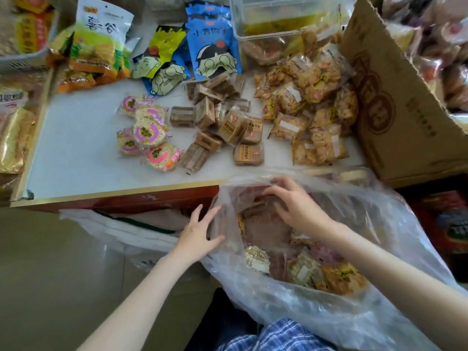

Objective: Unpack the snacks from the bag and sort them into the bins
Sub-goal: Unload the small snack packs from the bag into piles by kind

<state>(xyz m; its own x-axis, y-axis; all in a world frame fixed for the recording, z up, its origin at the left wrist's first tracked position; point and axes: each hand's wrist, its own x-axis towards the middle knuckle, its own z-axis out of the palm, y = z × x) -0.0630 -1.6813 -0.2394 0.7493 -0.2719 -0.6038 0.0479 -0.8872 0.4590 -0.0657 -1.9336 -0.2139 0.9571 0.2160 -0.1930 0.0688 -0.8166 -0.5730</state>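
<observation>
My left hand (200, 234) rests flat-fingered against the clear plastic bag's (354, 312) near-left edge. My right hand (296, 206) reaches inside, fingers curled over brown wrapped snacks (266, 224); I cannot tell if it grips any.

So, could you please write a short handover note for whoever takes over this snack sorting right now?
Left hand: open, fingers straight against the outer side of the clear plastic bag.
Right hand: reaching into the bag's mouth, fingers curled over the packets; whether it grips one is unclear.
Done: on the white table lie grouped round pink-labelled cakes, brown square packets and golden cracker packets.
Left: many snacks still in the bag; the table piles are not yet in bins. A clear bin stands behind the piles.
</observation>
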